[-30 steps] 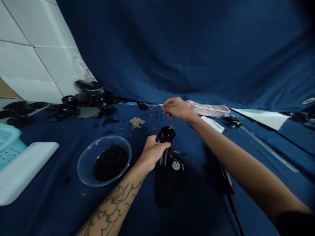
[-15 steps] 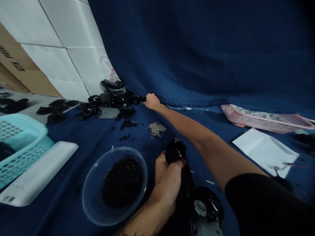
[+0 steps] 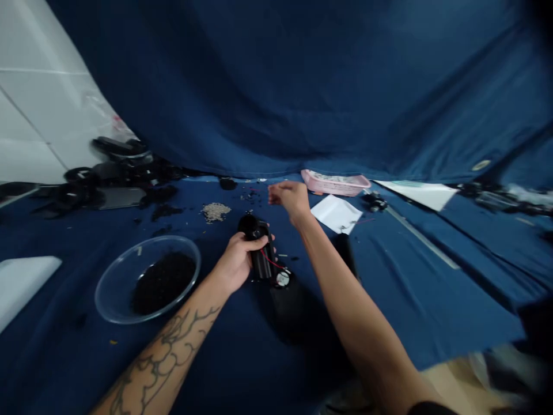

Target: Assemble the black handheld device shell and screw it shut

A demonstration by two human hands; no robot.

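My left hand [image 3: 239, 258] is wrapped round a black plastic device [image 3: 261, 262], thumb across its upper part. A red wire runs from the device to a small round part [image 3: 283, 278] with a pale face at its lower right. My right hand [image 3: 292, 199] hangs above the cloth, beyond the device and to its right, fingers curled together; what they hold, if anything, is blurred. A pile of small metallic pieces [image 3: 216, 211] lies left of that hand. At the left, a clear round bowl [image 3: 103, 294] contains many tiny black pieces [image 3: 164, 282].
Black plastic parts [image 3: 121, 173] are heaped at the back left. A pink basket [image 3: 339, 185] stands at the back, with a white sheet [image 3: 337, 214] before it. A blue curtain [image 3: 280, 86] hangs behind. A white case [image 3: 26, 279] lies far left.
The view has swung right. My right hand has come back from the black parts at the back left. The device in my left hand now shows its red wire and round part.
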